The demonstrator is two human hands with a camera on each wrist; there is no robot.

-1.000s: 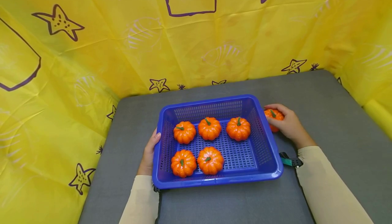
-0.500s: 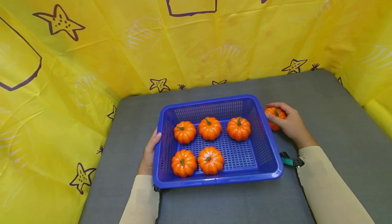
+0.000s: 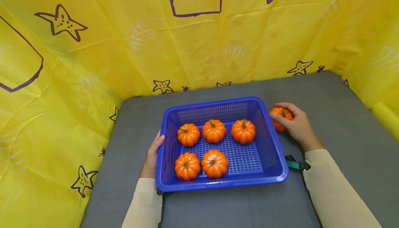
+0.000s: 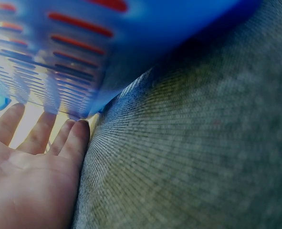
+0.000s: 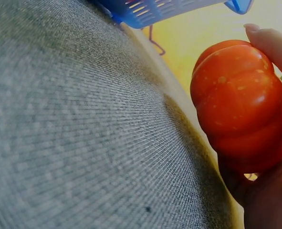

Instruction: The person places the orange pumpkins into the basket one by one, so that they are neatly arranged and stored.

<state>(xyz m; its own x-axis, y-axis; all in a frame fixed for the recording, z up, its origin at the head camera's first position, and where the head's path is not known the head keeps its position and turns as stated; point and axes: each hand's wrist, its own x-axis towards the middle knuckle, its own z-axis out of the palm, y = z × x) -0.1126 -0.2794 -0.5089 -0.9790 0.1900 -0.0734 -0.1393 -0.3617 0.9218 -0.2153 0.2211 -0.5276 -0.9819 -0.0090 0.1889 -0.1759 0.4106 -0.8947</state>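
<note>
A blue plastic basket (image 3: 222, 185) with slotted walls sits on the grey table. Inside it are several small orange pumpkins (image 3: 214, 163) with green stems. My left hand (image 3: 153, 153) is at the basket's left side, its thumb on the rim. In the left wrist view, the left hand's fingers (image 4: 36, 136) extend nearly straight, tips at the basket's slotted outer wall (image 4: 78, 62). Just outside the basket's right wall, my right hand (image 3: 297, 126) grips another orange pumpkin (image 3: 278, 124), thumb on the near side and fingers around the far side. The right wrist view shows this pumpkin (image 5: 238, 102) up close.
Grey ribbed cloth covers the table (image 3: 237, 207). Behind and at both sides hang yellow sheets (image 3: 199, 48) printed with purple starfish and pale fish. A dark strap with a green patch (image 3: 294, 165) sits by the right wrist.
My right hand, with the pumpkin in its grip, has shifted slightly right and away from me, and the pumpkin's stem has turned a little. The left hand and basket stay put.
</note>
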